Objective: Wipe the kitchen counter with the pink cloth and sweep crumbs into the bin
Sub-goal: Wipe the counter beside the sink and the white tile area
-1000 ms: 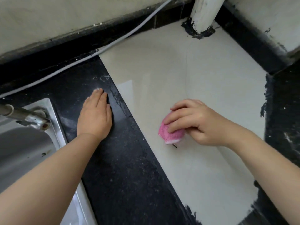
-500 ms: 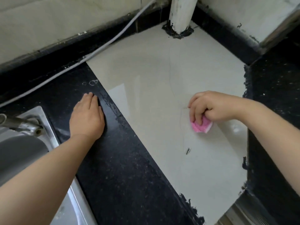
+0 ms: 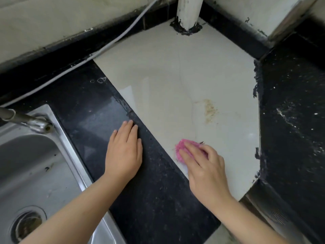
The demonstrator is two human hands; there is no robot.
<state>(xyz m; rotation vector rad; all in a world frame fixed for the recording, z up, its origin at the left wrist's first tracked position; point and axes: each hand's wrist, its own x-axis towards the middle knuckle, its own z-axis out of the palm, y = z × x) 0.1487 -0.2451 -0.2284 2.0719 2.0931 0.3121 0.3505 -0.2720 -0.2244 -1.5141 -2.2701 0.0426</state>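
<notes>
- Our right hand lies low and right of centre in the frame, its fingers nearly straight and close together, pressed flat on top of the pink cloth; we cannot tell where the thumb lies.
- The pink cloth is bunched into a small fuzzy wad, mostly covered by those fingers, with its upper and left edges showing.
- The cloth sits on the pale counter tile, close to the tile's lower left edge where it meets the black counter.
- Our left hand rests palm down on the black counter at the centre of the frame, fingers straight and together, holding nothing, the tips near the tile's edge.
- Up and right of the cloth, well apart from it, a yellowish-brown stain marks the tile.
- A thin dark speck lies just beside the cloth's upper right edge.
- At the left of the frame sits the steel sink, its drain at lower left and a tap above the basin.
- A grey cable runs along the back wall at upper left.
- A white pipe rises from the tile's far corner at top centre, ringed with black sealant.
- More black counter, flecked with white, fills the right side.
</notes>
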